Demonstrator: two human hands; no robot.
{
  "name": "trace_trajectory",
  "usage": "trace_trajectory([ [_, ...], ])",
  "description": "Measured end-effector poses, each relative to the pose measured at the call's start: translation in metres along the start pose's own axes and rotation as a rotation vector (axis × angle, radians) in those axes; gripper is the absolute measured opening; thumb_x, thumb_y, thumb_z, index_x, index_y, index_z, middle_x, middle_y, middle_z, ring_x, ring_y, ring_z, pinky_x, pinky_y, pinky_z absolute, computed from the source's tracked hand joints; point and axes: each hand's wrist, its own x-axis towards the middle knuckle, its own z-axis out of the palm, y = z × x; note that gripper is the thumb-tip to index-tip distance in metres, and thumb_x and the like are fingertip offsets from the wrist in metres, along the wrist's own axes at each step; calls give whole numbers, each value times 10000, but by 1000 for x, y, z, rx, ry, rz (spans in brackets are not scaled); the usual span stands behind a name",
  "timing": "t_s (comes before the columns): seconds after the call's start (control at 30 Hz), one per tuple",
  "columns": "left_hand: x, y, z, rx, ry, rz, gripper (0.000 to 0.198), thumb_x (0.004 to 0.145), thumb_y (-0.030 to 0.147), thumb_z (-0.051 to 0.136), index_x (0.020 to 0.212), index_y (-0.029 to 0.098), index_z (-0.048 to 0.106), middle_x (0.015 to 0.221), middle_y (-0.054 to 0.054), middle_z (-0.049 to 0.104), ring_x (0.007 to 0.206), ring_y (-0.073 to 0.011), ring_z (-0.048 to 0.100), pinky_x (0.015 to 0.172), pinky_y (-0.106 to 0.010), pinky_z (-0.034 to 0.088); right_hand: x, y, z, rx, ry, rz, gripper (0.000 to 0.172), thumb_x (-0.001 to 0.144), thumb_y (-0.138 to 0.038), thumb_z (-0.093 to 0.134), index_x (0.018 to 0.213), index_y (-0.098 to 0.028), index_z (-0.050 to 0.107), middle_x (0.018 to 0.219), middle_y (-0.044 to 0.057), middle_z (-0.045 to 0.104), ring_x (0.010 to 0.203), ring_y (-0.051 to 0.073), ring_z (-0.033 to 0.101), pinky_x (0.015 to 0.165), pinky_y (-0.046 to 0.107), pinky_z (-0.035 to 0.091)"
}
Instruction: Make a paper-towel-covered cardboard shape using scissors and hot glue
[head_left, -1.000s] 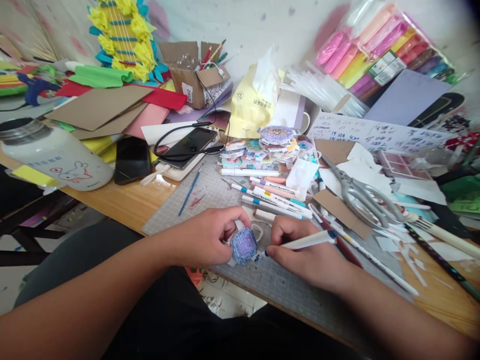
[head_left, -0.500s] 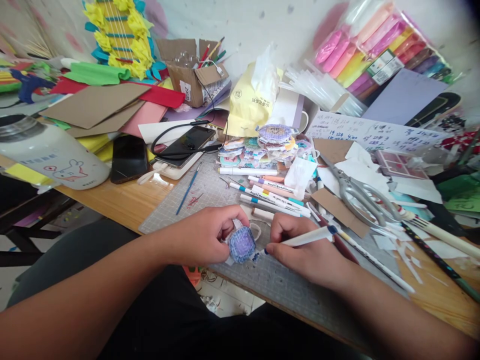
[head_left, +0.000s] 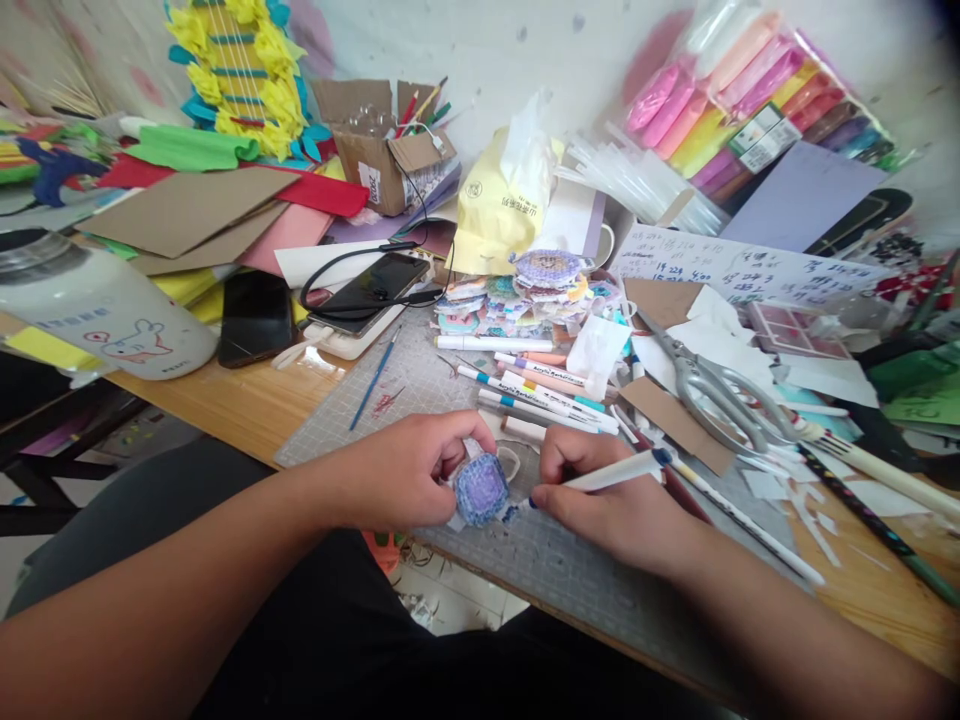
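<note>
My left hand [head_left: 420,470] pinches the edge of a small rounded-square piece [head_left: 482,488], blue around its rim and purple in the middle. In my right hand [head_left: 600,500] is a white marker [head_left: 622,471] with a dark blue end, its tip pointing toward the piece and a little apart from it. Both hands are low over a grey cutting mat [head_left: 330,420]. Dark blue marks show on the mat between the piece and the marker tip. Just beyond my hands lie several acrylic markers [head_left: 540,400]. A stack of similar colourful cut pieces [head_left: 517,300] stands behind them.
Grey scissors [head_left: 712,390] lie to the right among paper scraps. A thin blue brush [head_left: 373,380] rests on the mat. At the left are a black phone [head_left: 256,315] and a white bottle [head_left: 112,310]. A yellow tissue pack [head_left: 502,210] stands at the back.
Both hands keep nearly the same pose, with the piece and the marker still held. The whole view has shifted very slightly.
</note>
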Motion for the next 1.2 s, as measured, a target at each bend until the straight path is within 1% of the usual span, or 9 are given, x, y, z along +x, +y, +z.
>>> trace_trajectory([
  [0.07,0,0,0,-13,-5,-1,395,651,80,484,1020,219,488,557,102,424,507,-99,416,458,-206,287,0,0,0,-26,19,-6,180,704,-155,554,588,-201,425,541,-57,451,505,88,391,457,200,305],
  [0.13,0,-1,0,-21,-8,2,396,650,79,484,1020,221,487,561,103,424,510,-100,417,457,-208,288,0,0,0,-48,9,-23,183,697,-136,546,580,-201,422,532,-62,441,499,87,384,464,203,301],
  [0.27,0,-1,1,-21,-7,1,402,652,75,482,1026,221,490,556,104,421,506,-100,410,458,-208,291,1,-1,0,18,-6,14,182,697,-148,537,582,-207,409,530,-61,433,501,91,379,451,201,299],
  [0.43,1,0,0,-15,0,6,406,643,70,480,1020,218,492,557,104,422,509,-100,415,459,-207,287,1,-2,0,-70,16,-27,194,695,-123,531,579,-205,399,533,-61,432,505,92,380,472,211,295],
  [0.6,0,0,0,-17,-7,0,414,636,62,475,1019,220,491,553,108,417,507,-99,405,461,-206,291,0,-2,0,18,16,33,192,691,-137,533,574,-207,398,530,-59,426,510,92,373,453,199,294],
  [0.8,1,-2,1,-26,-6,8,398,646,68,484,1011,226,484,565,101,439,509,-105,419,453,-214,282,-1,-2,2,-40,21,-8,187,695,-140,550,576,-200,419,534,-58,444,502,87,387,468,202,296],
  [0.93,2,-3,1,-19,-4,15,411,642,62,485,1017,228,484,561,102,436,508,-106,416,454,-216,285,1,-2,2,-19,12,4,191,695,-140,536,569,-202,406,522,-61,428,494,85,376,452,196,290],
  [1.07,0,-3,1,-29,-9,19,407,643,64,486,1015,228,485,561,103,431,507,-103,412,451,-213,283,0,-2,2,-63,19,-20,187,697,-141,546,576,-197,415,531,-59,440,502,85,382,467,198,295],
  [1.2,0,-2,1,-28,-6,13,418,639,64,485,1024,227,485,558,106,428,504,-100,398,449,-210,283,-3,-1,3,-24,-4,-13,185,695,-135,545,581,-197,415,525,-63,427,494,83,368,455,194,290],
])
